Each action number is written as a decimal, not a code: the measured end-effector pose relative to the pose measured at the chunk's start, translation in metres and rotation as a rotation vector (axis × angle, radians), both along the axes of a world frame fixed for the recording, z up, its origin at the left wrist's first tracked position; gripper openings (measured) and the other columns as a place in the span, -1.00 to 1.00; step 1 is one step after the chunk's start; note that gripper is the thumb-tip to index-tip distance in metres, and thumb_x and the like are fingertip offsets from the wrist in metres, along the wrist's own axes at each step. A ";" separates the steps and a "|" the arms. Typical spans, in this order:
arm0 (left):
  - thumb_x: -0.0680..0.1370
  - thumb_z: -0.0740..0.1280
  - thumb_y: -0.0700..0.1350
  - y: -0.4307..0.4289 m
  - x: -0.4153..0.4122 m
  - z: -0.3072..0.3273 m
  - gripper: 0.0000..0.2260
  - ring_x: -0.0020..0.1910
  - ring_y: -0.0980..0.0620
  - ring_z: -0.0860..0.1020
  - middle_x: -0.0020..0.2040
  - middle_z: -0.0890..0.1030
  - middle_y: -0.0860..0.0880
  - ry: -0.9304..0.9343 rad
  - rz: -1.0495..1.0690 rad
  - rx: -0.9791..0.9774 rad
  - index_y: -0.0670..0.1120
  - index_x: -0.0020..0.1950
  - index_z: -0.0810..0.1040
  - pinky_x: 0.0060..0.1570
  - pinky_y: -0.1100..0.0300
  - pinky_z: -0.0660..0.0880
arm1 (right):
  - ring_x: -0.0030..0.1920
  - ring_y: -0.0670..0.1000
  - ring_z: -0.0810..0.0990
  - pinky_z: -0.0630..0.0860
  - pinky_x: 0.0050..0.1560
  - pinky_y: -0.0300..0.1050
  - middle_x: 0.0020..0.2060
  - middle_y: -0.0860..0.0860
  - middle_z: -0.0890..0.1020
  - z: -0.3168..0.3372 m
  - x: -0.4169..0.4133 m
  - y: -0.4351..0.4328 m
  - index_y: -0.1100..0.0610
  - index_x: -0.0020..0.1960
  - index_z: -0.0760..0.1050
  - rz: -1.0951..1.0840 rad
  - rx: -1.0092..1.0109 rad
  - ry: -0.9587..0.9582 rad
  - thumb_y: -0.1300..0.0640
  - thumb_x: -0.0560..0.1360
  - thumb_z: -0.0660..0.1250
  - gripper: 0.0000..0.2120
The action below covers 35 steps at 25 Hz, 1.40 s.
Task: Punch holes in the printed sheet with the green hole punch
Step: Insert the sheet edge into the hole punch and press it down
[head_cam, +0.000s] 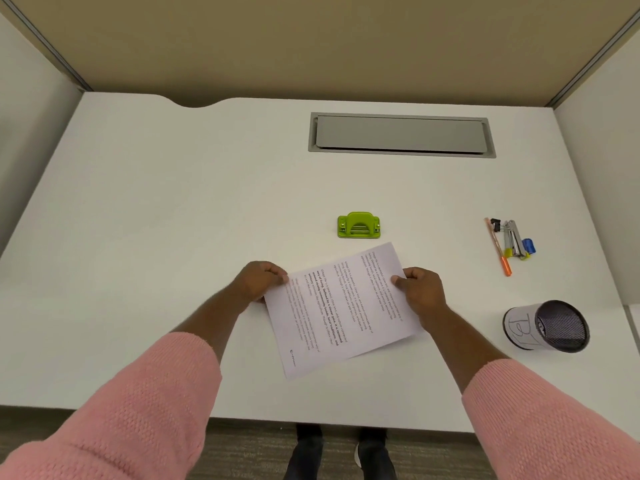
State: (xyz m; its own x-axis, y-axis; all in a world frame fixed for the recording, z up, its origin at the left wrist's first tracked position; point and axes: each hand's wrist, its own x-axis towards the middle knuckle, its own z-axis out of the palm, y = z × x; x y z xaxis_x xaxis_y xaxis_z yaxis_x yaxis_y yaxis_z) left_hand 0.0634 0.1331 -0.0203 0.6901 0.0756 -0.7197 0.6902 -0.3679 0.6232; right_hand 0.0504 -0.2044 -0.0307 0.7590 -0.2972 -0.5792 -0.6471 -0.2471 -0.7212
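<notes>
My left hand [261,282] is pinched shut on the left edge of the printed sheet [343,310], fingers curled over the margin and thumb beneath as far as I can judge. The sheet lies skewed on the white desk [173,202], its text running sideways to me and its far corner pointing up toward the green hole punch [358,225], which sits just beyond that corner, apart from the paper and untouched. My right hand [420,292] is closed on the sheet's right edge in the same pinch. I judge the paper as light and floppy: it will sag or buckle if held by one side, so gripping both edges and keeping it taut looks right for sliding a margin into the punch's slot. The punch looks small and rigid, probably prone to skating on the smooth desk, so I would press straight down on its lever. Right of the punch, well apart, lie an orange pen [498,247] and a stapler [514,239], with a mesh cup [547,327] on its side nearer me.
</notes>
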 end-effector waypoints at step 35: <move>0.65 0.21 -0.11 -0.045 0.004 -0.019 -0.79 -0.11 -0.11 0.57 -0.04 0.65 -0.13 -0.160 0.253 0.097 -0.16 -0.08 0.55 -0.01 0.03 0.53 | -0.39 0.02 0.27 0.22 -0.36 -0.08 -0.42 0.03 0.35 -0.007 0.004 -0.005 0.11 -0.35 0.23 -0.079 -0.188 -0.079 0.13 0.58 0.27 -0.63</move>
State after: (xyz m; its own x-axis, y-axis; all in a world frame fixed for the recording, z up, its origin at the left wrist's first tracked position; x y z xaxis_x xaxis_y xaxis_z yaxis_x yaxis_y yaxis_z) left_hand 0.0678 0.0880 -0.0394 0.7446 0.3222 -0.5847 0.6634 -0.2600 0.7016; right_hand 0.0544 -0.2094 -0.0380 0.7697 -0.4553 -0.4475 -0.6133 -0.3328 -0.7163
